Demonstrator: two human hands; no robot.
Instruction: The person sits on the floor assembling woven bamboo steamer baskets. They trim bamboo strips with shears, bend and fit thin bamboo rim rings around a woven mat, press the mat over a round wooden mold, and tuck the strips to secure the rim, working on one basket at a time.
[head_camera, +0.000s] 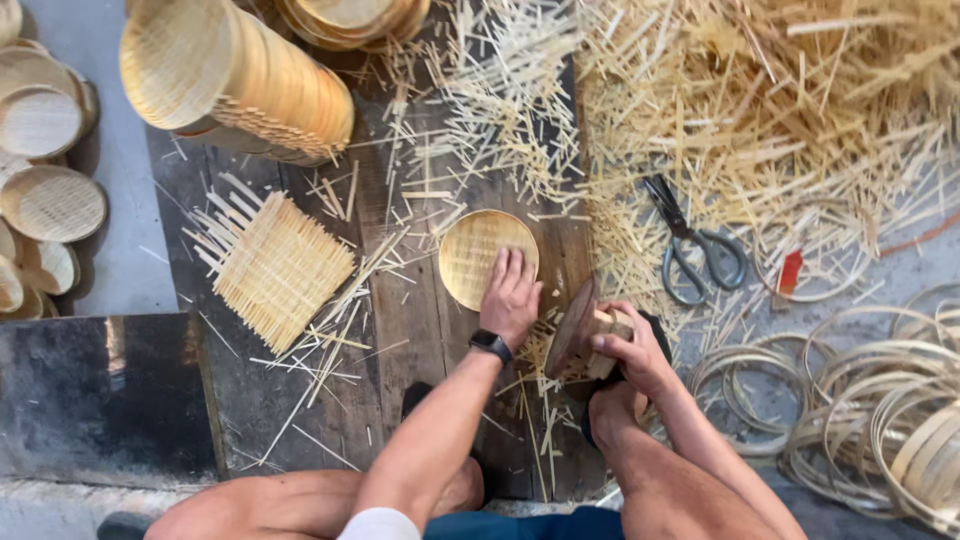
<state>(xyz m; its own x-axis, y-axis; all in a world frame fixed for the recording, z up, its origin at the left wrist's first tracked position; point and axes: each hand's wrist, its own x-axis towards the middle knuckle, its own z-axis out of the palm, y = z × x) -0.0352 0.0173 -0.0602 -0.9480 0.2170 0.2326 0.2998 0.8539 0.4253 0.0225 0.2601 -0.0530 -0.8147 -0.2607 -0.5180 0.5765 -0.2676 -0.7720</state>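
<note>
Left hand (512, 293) lay flat, fingers spread, on the round woven tray (478, 252); right hand (630, 345) gripped a wooden block (578, 330) (scissors (692, 245) nearby).

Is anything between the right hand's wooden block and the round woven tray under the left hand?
Only the left hand itself, which lies flat on the near edge of the round woven tray. The right hand holds the wooden block just beside it; loose bamboo splinters lie on the board between them, nothing larger.
</note>
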